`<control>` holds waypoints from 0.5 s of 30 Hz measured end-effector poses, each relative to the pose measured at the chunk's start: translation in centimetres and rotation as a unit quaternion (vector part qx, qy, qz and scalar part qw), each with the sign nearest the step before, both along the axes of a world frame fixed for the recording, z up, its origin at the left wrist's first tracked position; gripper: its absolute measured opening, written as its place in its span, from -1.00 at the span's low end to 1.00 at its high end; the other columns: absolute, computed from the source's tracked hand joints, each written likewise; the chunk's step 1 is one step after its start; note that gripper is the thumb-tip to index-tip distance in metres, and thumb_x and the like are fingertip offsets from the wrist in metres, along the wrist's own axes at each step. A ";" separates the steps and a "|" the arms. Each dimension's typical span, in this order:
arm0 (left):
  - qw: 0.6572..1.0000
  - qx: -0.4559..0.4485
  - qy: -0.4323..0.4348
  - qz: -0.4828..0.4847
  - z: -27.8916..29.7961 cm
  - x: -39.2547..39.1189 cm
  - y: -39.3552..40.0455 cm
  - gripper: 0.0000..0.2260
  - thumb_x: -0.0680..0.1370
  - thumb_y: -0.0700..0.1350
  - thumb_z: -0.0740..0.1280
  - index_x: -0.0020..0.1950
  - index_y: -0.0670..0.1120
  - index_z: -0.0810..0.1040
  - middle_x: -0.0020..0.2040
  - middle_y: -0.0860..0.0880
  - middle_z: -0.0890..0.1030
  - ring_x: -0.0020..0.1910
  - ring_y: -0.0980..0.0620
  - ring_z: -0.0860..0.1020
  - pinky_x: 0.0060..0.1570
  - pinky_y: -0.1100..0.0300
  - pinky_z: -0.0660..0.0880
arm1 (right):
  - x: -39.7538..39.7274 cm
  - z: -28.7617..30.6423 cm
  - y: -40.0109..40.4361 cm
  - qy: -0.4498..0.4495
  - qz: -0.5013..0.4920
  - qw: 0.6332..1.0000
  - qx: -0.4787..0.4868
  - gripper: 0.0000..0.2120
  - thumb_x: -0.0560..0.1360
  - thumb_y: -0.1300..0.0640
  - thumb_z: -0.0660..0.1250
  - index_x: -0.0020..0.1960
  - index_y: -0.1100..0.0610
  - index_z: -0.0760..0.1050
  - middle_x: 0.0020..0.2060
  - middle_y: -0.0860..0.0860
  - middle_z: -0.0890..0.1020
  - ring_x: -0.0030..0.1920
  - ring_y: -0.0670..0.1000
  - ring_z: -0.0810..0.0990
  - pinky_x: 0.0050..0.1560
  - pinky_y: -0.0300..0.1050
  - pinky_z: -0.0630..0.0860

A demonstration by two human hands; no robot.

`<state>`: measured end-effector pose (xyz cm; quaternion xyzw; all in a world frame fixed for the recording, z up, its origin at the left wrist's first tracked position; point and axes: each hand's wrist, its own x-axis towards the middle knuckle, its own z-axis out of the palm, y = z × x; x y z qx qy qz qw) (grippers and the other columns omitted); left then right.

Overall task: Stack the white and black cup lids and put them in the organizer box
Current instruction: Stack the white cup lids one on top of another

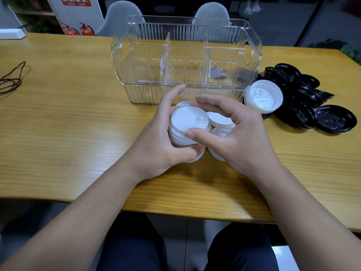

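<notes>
My left hand (162,145) grips a short stack of white cup lids (187,124) just above the table, in front of the clear organizer box (136,55). My right hand (238,133) pinches the stack's top lid, with its thumb on the near rim and its fingers on the far rim. Loose white lids (218,119) lie under and between my hands. Another white lid stack (262,98) rests at the box's right end, on a heap of black lids (304,106). The box stands upright with two dividers and holds no lids.
The wooden table (68,124) ends close to my lap. A dark cord (11,79) lies at the far left, and a white object (11,34) sits at the back left corner. Two pale chairs (121,16) stand behind the box.
</notes>
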<state>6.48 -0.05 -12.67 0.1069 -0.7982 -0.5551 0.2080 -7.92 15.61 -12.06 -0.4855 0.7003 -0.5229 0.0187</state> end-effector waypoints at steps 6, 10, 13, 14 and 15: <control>1.000 -0.005 -0.003 -0.006 0.1 0.1 -0.2 0.06 0.44 -0.23 0.75 0.76 0.18 0.23 0.39 0.09 0.70 0.32 0.00 0.73 0.35 0.02 0.63 | -0.1 0.2 0.1 0.002 -0.001 1.000 0.005 -0.37 0.41 -0.19 0.70 0.40 -0.01 0.66 0.22 -0.23 0.76 0.34 -0.08 0.71 0.48 0.24 0.52; 0.999 -0.018 0.037 -0.022 0.5 0.2 -0.3 -0.16 0.44 -0.04 0.73 0.66 0.04 0.45 0.48 0.08 0.66 0.48 -0.01 0.65 0.49 -0.08 0.59 | -0.1 0.5 0.2 0.007 0.019 1.000 0.013 -0.52 0.56 -0.12 0.59 0.42 -0.02 0.67 0.26 -0.18 0.75 0.37 0.01 0.68 0.48 0.22 0.51; 0.999 -0.011 0.038 -0.012 0.4 0.2 -0.4 -0.27 0.53 0.02 0.69 0.66 0.05 0.50 0.48 0.08 0.67 0.47 0.00 0.66 0.48 -0.11 0.59 | -0.5 0.5 0.2 -0.002 -0.027 1.000 0.001 -0.73 0.69 -0.03 0.46 0.34 0.03 0.72 0.20 -0.16 0.77 0.31 -0.03 0.70 0.39 0.11 0.57; 0.999 -0.014 0.031 -0.001 0.3 0.2 -0.5 -0.30 0.55 0.04 0.68 0.64 0.06 0.51 0.46 0.11 0.68 0.46 0.01 0.67 0.47 -0.10 0.60 | -0.8 0.3 0.2 0.016 -0.059 0.998 0.003 -0.77 0.70 -0.03 0.45 0.29 0.03 0.74 0.15 -0.15 0.77 0.25 -0.02 0.71 0.35 0.12 0.58; 0.999 -0.016 0.027 0.008 0.2 0.2 -0.6 -0.33 0.55 0.04 0.67 0.62 0.07 0.53 0.42 0.13 0.69 0.43 0.03 0.68 0.44 -0.08 0.62 | -1.2 -0.2 0.0 0.047 -0.095 0.994 0.016 -0.78 0.68 -0.05 0.46 0.23 0.02 0.75 0.10 -0.14 0.75 0.20 -0.02 0.70 0.31 0.16 0.57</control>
